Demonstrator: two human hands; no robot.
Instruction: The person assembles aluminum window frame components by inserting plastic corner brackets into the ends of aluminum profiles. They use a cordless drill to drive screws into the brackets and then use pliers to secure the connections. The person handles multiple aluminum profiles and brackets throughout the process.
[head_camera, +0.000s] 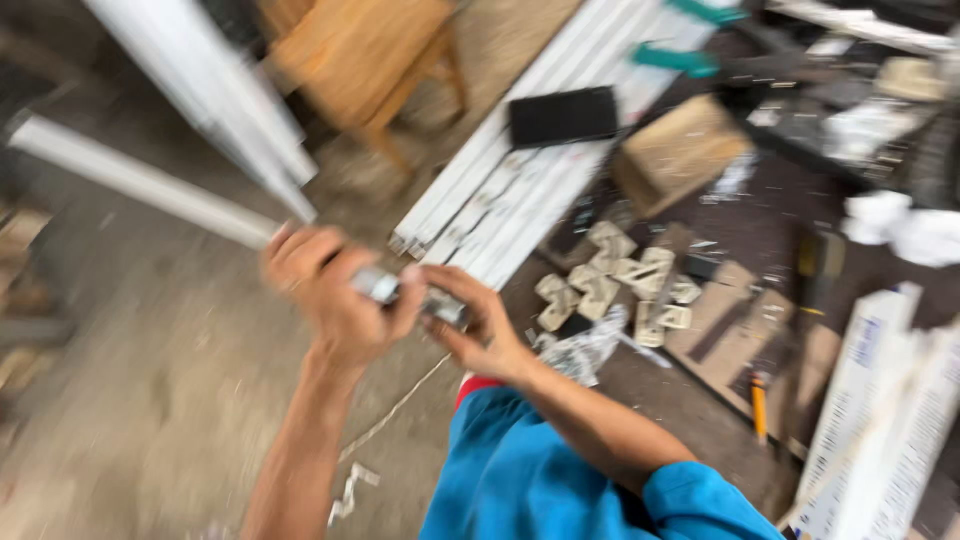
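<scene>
A blurred view looks down on a dusty concrete floor (150, 380) in a workshop, with a wooden stool (365, 55) at the top and a bundle of white strips (520, 170) running from the middle up toward the top right, a flat black object (563, 116) lying across them. To the right, a dark worktop (740, 230) carries a heap of pale metal brackets (612, 283), a wooden block (680, 150), crumpled white paper (900, 228) and an orange pencil (759, 405). A long white bar (130, 178) slants from the upper left edge down toward the middle, its long axis pointing at the hands. The left hand (335, 295) is wrapped around its near end, fingers closed on the bar. The right hand (480, 325) pinches a small grey metal piece (440, 305) just past that end, fingers clamped on it; whether the piece touches the bar is lost in the blur.
</scene>
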